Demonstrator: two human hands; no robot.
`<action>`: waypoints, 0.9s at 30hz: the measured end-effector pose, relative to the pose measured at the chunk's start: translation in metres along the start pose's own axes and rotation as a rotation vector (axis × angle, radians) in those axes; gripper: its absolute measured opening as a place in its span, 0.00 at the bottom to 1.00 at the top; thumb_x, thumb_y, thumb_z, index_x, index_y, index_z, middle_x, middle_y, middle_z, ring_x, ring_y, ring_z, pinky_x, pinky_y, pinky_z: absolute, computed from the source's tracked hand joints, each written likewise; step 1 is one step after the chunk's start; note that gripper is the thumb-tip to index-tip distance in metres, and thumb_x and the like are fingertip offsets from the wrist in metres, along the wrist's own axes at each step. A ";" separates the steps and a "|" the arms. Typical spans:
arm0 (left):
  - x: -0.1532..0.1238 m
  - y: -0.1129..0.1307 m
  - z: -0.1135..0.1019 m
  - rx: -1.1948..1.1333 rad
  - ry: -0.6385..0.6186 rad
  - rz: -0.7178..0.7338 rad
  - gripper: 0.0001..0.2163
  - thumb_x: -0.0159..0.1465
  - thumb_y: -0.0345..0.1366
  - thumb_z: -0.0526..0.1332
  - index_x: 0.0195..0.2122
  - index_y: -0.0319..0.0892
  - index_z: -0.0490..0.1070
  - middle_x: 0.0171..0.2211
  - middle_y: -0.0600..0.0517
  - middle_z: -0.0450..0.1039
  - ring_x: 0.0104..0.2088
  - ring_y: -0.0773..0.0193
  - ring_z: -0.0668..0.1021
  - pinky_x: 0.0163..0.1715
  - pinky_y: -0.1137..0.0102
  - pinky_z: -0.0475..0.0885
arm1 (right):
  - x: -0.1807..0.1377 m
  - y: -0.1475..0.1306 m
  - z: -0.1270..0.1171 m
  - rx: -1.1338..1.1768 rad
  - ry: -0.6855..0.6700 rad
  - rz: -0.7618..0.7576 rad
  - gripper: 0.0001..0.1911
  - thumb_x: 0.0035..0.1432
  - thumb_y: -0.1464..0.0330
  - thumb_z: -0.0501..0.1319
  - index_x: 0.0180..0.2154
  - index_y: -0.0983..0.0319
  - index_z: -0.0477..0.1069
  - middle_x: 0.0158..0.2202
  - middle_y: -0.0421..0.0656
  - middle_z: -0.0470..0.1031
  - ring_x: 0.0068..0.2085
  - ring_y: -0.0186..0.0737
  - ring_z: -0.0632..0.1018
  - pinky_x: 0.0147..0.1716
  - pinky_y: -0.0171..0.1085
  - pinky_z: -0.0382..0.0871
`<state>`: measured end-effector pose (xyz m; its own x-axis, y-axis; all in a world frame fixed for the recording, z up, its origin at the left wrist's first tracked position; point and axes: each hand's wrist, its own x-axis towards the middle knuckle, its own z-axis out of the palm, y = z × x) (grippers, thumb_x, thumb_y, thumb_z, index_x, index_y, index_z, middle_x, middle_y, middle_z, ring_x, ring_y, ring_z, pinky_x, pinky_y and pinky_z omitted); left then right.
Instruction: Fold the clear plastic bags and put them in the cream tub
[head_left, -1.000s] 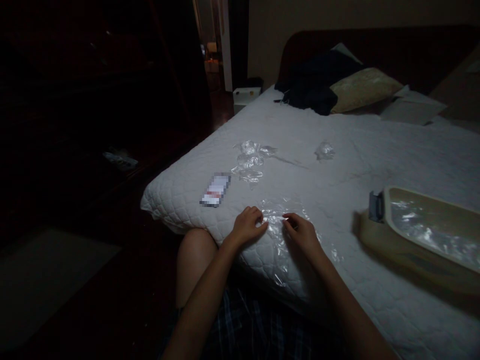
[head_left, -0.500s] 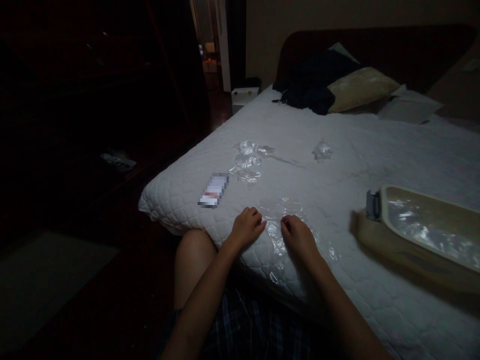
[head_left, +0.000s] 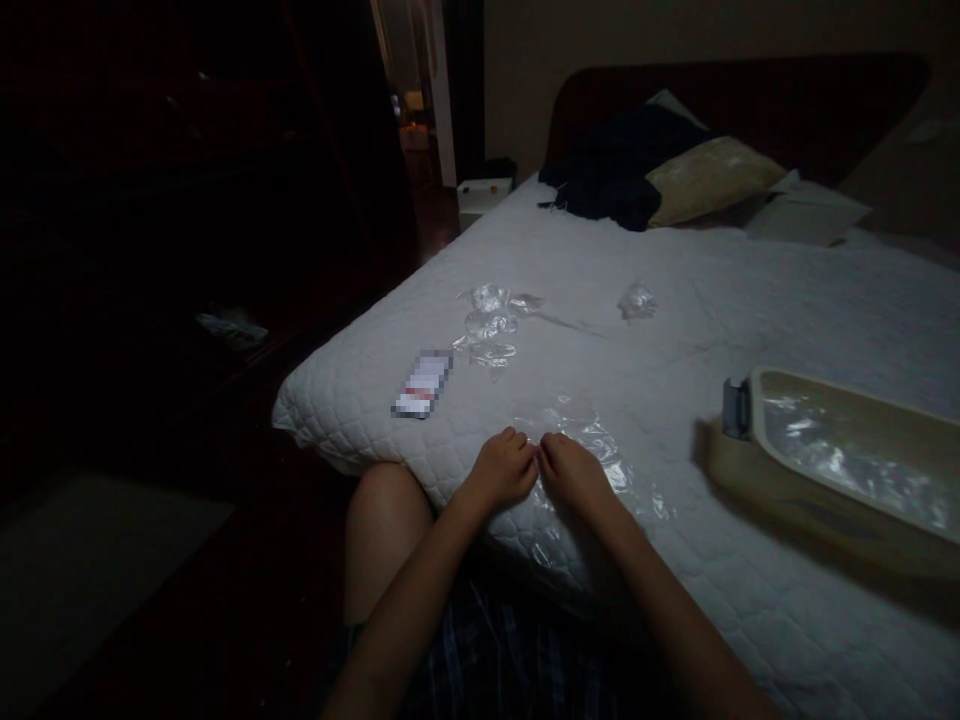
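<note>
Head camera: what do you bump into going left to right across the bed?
packet → left hand → right hand → plastic wad → tub

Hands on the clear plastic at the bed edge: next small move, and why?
Probably slide the left hand and right hand apart, flattening the clear plastic: their fingertips nearly meet on it, and it lies wrinkled on the mattress near its edge.

Left hand (head_left: 504, 466) and right hand (head_left: 576, 474) rest knuckles-up, curled fingertips nearly meeting.
</note>
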<state>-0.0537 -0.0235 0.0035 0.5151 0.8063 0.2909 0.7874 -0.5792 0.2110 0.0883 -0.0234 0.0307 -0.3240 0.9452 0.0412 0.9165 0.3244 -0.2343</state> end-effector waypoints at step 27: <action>0.029 0.084 -0.006 -0.115 -0.027 0.200 0.12 0.62 0.36 0.47 0.28 0.41 0.67 0.28 0.47 0.66 0.33 0.61 0.68 0.35 0.65 0.63 | -0.043 0.150 0.006 1.110 0.624 0.554 0.18 0.45 0.53 0.58 0.29 0.62 0.67 0.20 0.36 0.65 0.20 0.30 0.66 0.20 0.31 0.60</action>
<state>0.0251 -0.0495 0.0356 0.6667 0.6763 0.3131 0.6261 -0.7362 0.2571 0.2385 -0.0159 -0.0118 0.4438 0.8951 0.0436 0.1301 -0.0163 -0.9914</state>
